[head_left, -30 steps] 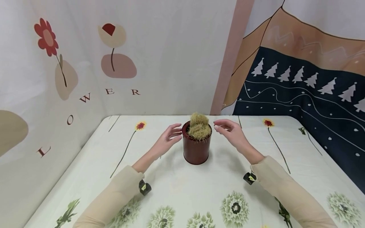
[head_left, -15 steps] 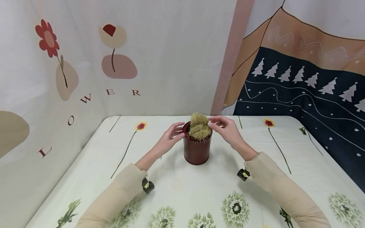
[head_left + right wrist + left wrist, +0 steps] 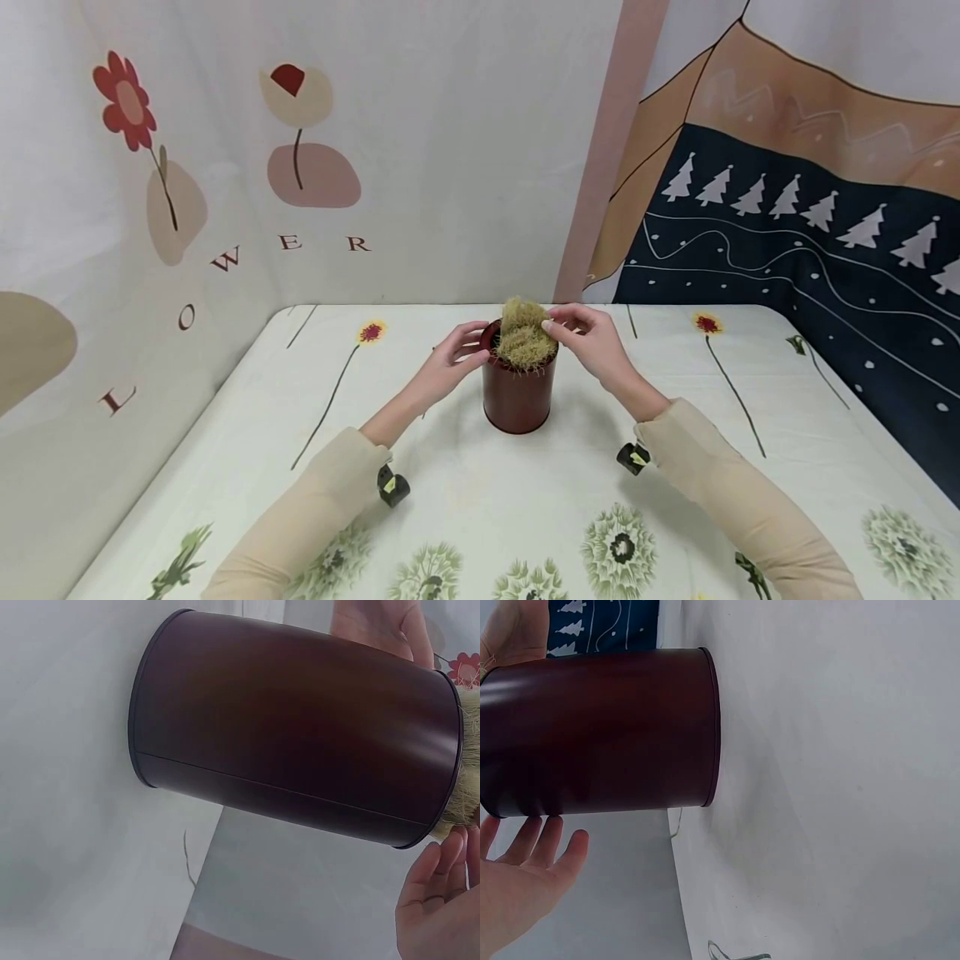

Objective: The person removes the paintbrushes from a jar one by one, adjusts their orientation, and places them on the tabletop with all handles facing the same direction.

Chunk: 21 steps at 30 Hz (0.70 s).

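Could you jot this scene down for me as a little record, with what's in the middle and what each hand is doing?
Container: dark red can, upright
Contents: fuzzy yellow-green tuft, rising above the rim
Left hand: fingertips against the can's side, near the rim
Right hand: fingertips at the tuft's edge; whether they pinch it is unclear
Surface: white tablecloth with printed flowers
Backdrop: pale hanging cloth with flowers and letters; dark panel with white trees

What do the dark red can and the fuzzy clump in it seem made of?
Can: likely painted metal, possibly plastic, smooth with a soft gloss; highlights and a straight side seam show.
Fuzzy clump: perhaps dry plant fibre or a synthetic copy, matte; fine pale strands stick out over the rim.
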Available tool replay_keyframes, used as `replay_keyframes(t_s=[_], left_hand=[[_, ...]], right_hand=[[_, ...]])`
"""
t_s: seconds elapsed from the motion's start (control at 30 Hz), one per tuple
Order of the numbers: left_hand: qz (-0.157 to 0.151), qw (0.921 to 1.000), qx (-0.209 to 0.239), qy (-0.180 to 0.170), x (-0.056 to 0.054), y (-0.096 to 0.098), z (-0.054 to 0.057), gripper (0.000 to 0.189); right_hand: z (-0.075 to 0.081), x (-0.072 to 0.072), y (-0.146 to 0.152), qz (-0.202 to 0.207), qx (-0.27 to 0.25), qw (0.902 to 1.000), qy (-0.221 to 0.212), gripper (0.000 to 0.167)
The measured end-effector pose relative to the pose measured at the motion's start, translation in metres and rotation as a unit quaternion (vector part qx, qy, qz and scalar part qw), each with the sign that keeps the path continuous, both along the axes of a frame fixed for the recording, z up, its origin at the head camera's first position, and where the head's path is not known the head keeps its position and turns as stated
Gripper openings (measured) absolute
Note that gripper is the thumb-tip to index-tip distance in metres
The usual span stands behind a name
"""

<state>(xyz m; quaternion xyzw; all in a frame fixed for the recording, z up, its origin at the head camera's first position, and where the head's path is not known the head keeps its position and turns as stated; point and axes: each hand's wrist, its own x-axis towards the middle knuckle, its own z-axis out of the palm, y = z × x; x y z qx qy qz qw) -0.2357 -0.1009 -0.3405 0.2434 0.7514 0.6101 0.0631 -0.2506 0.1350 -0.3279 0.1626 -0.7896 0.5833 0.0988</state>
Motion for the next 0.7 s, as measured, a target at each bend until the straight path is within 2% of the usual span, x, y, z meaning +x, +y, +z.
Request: replay_keyframes(t_s=[0.5, 0.7], left_hand=[[0.004, 1.0000, -0.002, -0.001, -0.0009, -0.0005, -0.0003, 0.047], [0.005, 1.0000, 0.001, -0.005, -0.0012, 0.0002, -0.0012, 0.047]], right_hand=[[0.0018, -0.0005, -0.0032, 0.005, -0.037, 0.9992, 0.016, 0.021], [0.0084, 0.0025, -0.0038, 0.010, -0.052, 0.9985, 0.018, 0.019]])
